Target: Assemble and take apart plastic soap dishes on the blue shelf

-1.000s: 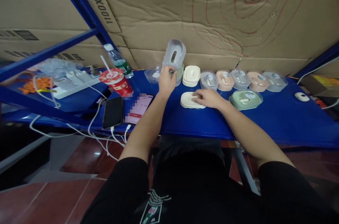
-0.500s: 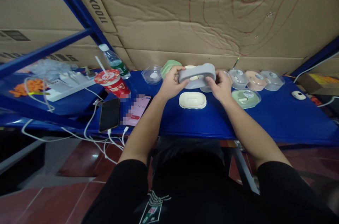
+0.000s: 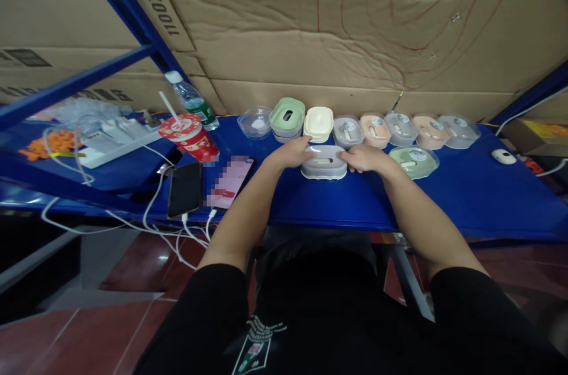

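A grey plastic cover [image 3: 323, 169] with an oval slot in its top sits over the cream base [image 3: 326, 177], whose rim shows along the near edge. My left hand [image 3: 291, 153] grips the cover's left side, thumb on the top edge. On the other side my right hand [image 3: 364, 158] holds it with fingers curled against the edge. Behind them stand a green slotted cover [image 3: 287, 116] on a grey piece and a stack of cream pieces [image 3: 318, 125]. Whether the cover is fully seated cannot be seen.
Several lidded grey and peach containers [image 3: 402, 130] line the back right, with a green one [image 3: 414, 162] before them. A clear lid [image 3: 255, 123] lies back left. A red cup [image 3: 189, 135], water bottle [image 3: 193, 102], cabled phones [image 3: 184, 190] and white device [image 3: 503, 157] are also there.
Both hands have brought the grey cover down from the air onto the cream base. The cover was tilted toward me before and now lies level, its slot upward.
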Available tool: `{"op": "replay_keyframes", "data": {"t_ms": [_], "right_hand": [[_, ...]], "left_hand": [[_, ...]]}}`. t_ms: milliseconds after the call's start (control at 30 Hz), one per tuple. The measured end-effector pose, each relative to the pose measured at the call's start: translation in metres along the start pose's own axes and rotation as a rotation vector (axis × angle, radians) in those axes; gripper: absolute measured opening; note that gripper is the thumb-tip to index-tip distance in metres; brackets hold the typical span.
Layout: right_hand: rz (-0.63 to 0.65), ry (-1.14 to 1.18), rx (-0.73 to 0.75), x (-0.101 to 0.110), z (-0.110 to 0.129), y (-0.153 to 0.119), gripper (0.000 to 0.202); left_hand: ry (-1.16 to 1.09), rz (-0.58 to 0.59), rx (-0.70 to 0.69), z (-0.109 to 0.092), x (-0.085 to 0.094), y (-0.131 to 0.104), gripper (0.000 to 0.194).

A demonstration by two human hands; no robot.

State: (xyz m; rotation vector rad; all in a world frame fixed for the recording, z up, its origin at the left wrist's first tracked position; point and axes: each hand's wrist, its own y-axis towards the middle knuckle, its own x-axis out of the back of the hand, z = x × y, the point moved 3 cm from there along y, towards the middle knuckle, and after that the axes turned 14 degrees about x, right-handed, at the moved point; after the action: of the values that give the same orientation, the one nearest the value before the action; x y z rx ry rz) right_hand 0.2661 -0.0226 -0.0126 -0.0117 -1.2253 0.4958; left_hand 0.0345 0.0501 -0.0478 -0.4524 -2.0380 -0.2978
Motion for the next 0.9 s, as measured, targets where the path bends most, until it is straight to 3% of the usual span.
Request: {"op": "replay_keyframes", "data": {"t_ms": [100, 233, 300, 433, 467, 533, 633, 700, 767, 900], "right_hand": [[0.002, -0.049, 0.01, -0.006, 0.0, 0.007, 0.071], [-0.031, -0.073, 0.063, -0.007, -0.002, 0.009, 0.076], [-0.063, -0.089, 0.073, -0.006, -0.002, 0.008, 0.077], [-0.114, -0.123, 0.057, -0.004, 0.002, 0.005, 0.081], [-0.123, -0.135, 0.053, -0.003, 0.003, 0.005, 0.083], [-0.137, -0.159, 0.04, -0.002, 0.005, 0.004, 0.088], [-0.14, -0.173, 0.025, -0.001, 0.007, 0.003, 0.093], [-0.141, -0.175, 0.023, -0.001, 0.006, 0.004, 0.094], [-0.146, -0.173, 0.033, -0.002, 0.006, 0.004, 0.094], [-0.162, -0.169, 0.055, -0.003, 0.004, 0.005, 0.09]], "left_hand": [[0.076, -0.015, 0.028, 0.003, -0.008, 0.0, 0.05], [0.086, -0.106, 0.049, -0.001, 0.005, -0.003, 0.036], [0.009, -0.255, 0.085, -0.001, 0.022, -0.007, 0.023], [-0.146, -0.765, 0.229, 0.013, 0.063, -0.02, 0.021], [-0.138, -0.831, 0.302, 0.019, 0.07, -0.024, 0.023], [-0.056, -0.805, 0.488, 0.032, 0.078, -0.027, 0.035], [0.102, -0.549, 0.729, 0.048, 0.078, -0.027, 0.036], [0.14, -0.448, 0.787, 0.054, 0.077, -0.026, 0.03], [0.127, -0.461, 0.791, 0.056, 0.077, -0.025, 0.027], [0.021, -0.613, 0.744, 0.056, 0.081, -0.027, 0.022]]}}
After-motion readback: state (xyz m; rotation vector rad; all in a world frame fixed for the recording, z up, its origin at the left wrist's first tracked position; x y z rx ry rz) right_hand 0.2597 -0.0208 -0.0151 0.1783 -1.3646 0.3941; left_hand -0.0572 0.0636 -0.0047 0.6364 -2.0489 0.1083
